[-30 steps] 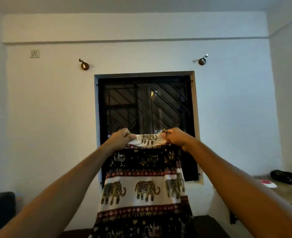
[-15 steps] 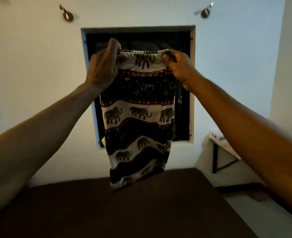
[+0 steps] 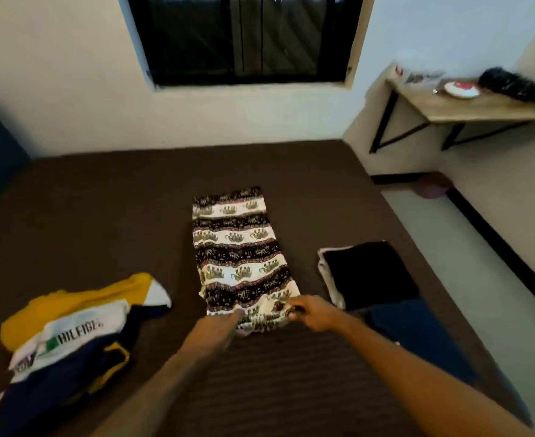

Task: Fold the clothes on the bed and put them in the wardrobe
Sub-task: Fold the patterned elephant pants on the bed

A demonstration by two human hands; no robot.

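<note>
Both hands hold the near end of the elephant pants: left hand [image 3: 225, 323] pressing on it, right hand [image 3: 315, 312] pinching it. Pants [image 3: 241, 247] lie flat on the bed [image 3: 102, 216], stretching long toward 12 o'clock, ready for folding.

elephant-print garment [image 3: 241, 247] lies flat on bed [image 3: 102, 200]; left hand [image 3: 228, 321] and right hand [image 3: 313, 312] grip its near edge.
</note>
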